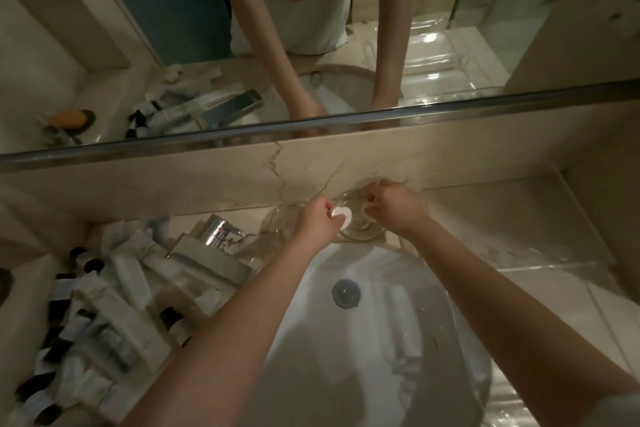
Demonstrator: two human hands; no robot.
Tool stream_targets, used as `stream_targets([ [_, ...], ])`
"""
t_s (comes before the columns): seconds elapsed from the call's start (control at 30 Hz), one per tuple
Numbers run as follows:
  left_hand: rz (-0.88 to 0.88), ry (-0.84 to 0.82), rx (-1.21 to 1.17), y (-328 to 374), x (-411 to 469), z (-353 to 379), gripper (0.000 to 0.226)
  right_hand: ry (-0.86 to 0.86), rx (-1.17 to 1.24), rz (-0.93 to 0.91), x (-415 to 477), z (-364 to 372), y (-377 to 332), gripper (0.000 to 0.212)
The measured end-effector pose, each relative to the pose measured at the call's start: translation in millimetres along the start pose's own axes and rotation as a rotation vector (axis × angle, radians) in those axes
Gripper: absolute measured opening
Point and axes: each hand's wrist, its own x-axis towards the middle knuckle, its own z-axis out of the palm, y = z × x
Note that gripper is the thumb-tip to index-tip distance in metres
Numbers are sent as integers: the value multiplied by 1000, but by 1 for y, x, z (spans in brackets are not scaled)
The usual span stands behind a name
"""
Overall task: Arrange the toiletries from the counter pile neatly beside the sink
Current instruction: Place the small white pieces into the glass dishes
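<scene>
A pile of toiletries covers the counter left of the white sink: several white boxes, tubes and small dark-capped bottles. Behind the sink, by the wall, stands a clear glass dish. My left hand holds a small white oval soap at the dish's left rim. My right hand is over the dish's right side, fingers curled on the glass rim. What lies inside the dish under my hands is hidden.
A chrome tap stands between the pile and the dish. The mirror above the marble backsplash reflects my arms and the pile. A second clear glass dish sits left of the first. Bare marble counter extends right of the sink.
</scene>
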Motion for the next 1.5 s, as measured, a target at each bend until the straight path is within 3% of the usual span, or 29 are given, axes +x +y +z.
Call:
stream_targets([
  [0.07, -9, 11, 7, 5, 7, 9, 20, 35, -36, -23, -3, 2, 6, 34],
  [0.23, 13, 0, 182, 13, 10, 20, 9, 29, -113, -55, -8, 9, 15, 56],
  [0.43, 122, 82, 479, 9, 7, 21, 44, 47, -172, -24, -10, 12, 10, 56],
  [0.63, 193, -20, 490, 1, 8, 16, 61, 61, -166, -41, -12, 9, 12, 55],
  [0.97, 193, -23, 420, 1, 13, 21, 46, 40, -240, -65, -9, 2, 8, 52],
  [1.27, 202, -23, 455, 2, 12, 20, 47, 10, -258, -25, -8, 5, 9, 57],
  [1.5, 181, -9, 503, 4, 6, 12, 58, 91, -116, -20, -24, 4, 9, 62],
])
